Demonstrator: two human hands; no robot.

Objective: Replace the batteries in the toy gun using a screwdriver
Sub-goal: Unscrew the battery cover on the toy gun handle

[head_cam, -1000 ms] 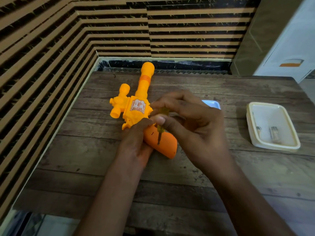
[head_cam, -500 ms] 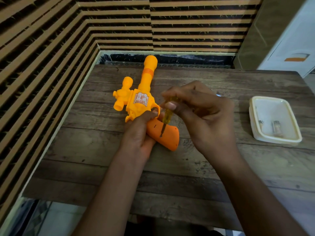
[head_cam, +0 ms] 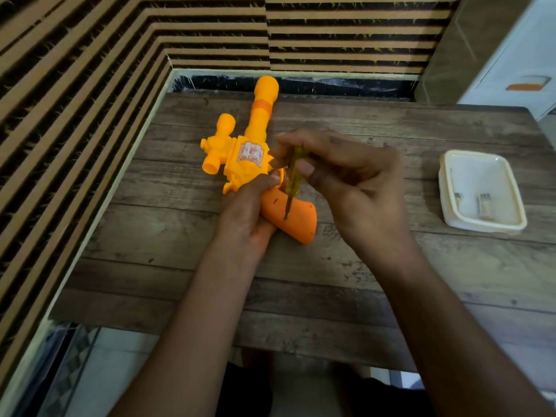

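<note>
Yellow-and-orange plastic toy gun (head_cam: 249,152): lies flat on the brown wooden table (head_cam: 180,266), barrel pointing away. Left hand (head_cam: 245,215): holds the gun beside the trigger, fingers (head_cam: 267,181) curled round it. Right hand (head_cam: 358,191): fingers clamped on the slim yellow-handled screwdriver (head_cam: 293,176), tip set on the orange grip.

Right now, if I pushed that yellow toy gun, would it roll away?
Probably not: the toy gun lies on its side, scope and grip sticking out. It looks like hollow plastic, so likely light and stiff. While the left hand grips it and the screwdriver rests on it, it should hardly budge.
</note>
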